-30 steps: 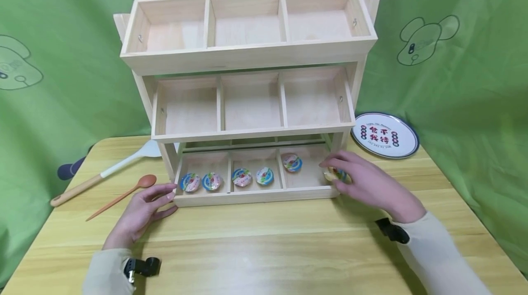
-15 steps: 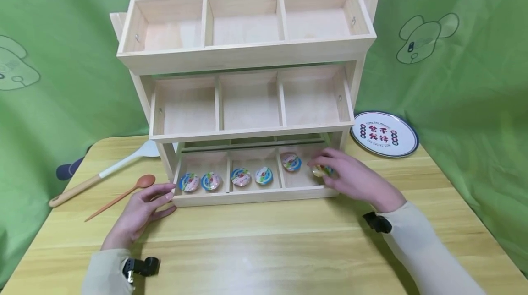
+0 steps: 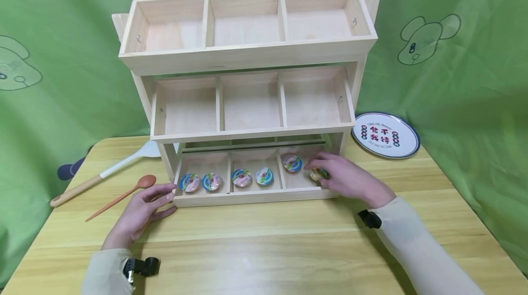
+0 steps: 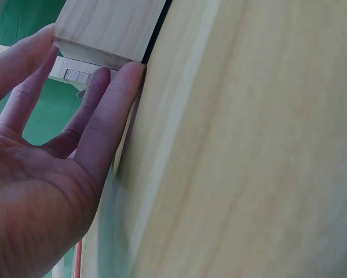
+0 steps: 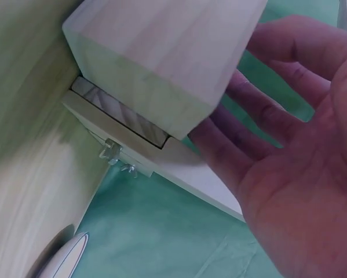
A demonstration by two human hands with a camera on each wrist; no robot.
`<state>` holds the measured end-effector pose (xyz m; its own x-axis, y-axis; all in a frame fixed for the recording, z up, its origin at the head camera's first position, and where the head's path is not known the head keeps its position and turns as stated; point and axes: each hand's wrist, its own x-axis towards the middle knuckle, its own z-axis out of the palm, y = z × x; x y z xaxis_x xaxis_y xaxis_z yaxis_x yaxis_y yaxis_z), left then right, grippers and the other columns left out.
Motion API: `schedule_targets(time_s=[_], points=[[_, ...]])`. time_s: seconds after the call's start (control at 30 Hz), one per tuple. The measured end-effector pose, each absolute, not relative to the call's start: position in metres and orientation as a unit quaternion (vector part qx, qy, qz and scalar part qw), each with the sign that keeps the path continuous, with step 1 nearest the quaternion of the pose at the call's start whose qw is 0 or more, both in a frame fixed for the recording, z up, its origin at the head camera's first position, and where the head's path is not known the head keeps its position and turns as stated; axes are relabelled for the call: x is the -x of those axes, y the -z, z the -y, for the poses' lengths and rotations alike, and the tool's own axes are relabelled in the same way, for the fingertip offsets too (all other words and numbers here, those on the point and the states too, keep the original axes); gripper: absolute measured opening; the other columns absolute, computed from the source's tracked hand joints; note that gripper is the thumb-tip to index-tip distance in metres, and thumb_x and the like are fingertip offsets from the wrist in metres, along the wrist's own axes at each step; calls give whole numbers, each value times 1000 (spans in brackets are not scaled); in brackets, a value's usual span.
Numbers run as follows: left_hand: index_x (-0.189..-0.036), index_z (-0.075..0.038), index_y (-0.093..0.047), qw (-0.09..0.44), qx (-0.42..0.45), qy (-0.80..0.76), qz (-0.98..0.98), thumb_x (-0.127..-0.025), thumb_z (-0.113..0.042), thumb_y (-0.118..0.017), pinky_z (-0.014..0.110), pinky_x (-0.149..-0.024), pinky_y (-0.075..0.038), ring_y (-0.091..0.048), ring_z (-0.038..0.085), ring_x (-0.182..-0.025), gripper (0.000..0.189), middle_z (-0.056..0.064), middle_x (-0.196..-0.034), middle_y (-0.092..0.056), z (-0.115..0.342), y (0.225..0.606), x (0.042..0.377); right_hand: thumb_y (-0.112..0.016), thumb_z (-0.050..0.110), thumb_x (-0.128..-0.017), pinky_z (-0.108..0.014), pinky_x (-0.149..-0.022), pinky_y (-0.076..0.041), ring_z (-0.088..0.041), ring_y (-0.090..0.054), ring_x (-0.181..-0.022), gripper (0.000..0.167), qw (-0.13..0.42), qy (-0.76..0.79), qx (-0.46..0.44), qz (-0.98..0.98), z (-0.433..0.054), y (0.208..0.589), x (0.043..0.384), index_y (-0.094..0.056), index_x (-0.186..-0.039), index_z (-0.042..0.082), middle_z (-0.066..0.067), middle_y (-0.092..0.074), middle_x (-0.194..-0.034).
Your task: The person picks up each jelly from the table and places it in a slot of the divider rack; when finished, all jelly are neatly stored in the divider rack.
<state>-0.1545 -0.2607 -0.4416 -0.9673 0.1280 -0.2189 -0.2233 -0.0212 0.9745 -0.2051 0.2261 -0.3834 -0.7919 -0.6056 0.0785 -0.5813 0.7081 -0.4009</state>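
A pale wooden three-tier rack (image 3: 247,59) stands on the table, each tier split into three compartments. In its bottom tray (image 3: 255,198), small jelly cups with printed lids sit: two in the left compartment, two in the middle, and one jelly cup (image 3: 292,162) at the back of the right. My right hand (image 3: 344,177) reaches over the tray's right end and holds a yellowish jelly cup (image 3: 317,174) low in that compartment, partly hidden by the fingers. My left hand (image 3: 142,210) touches the tray's left end with extended fingers (image 4: 106,113), spread across the corner.
Left of the rack lie an orange spoon (image 3: 128,194) and a white spatula with a wooden handle (image 3: 103,173). A round plate (image 3: 385,148) with red characters is at the back right. Green cloth (image 3: 453,93) hangs behind the table (image 3: 264,244).
My right hand has moved left with the yellowish jelly cup, from over the tray's right end into the right compartment. My left hand stays at the tray's left end.
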Motion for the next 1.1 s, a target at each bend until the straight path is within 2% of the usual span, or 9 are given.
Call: schedule_targets(time_s=[0.57, 0.83, 1.1], points=[[-129, 9, -57, 123, 32, -719, -683, -94, -6, -66, 43, -94, -54, -62, 17, -106, 39, 18, -129, -50, 261, 443, 155, -76, -2, -78, -52, -96, -52, -33, -59, -109, 39, 49, 207, 329, -920, -223, 389, 213, -70, -116, 5, -10, -62, -120], [-131, 12, -52, 123, 35, -713, -689, -95, -7, -65, 43, -94, -54, -62, 16, -106, 43, 26, -136, -42, 260, 444, 154, -77, 3, -81, -54, -97, -50, -36, -58, -111, 38, 66, 203, 325, -921, -222, 390, 214, -69, -118, 5, -12, -61, -122], [-133, 11, -51, 125, 42, -714, -688, -95, -7, -65, 43, -95, -53, -60, 18, -108, 44, 27, -139, -39, 260, 442, 155, -77, 5, -82, -54, -97, -50, -35, -58, -111, 37, 72, 206, 315, -924, -221, 389, 215, -69, -118, 6, -11, -61, -121]])
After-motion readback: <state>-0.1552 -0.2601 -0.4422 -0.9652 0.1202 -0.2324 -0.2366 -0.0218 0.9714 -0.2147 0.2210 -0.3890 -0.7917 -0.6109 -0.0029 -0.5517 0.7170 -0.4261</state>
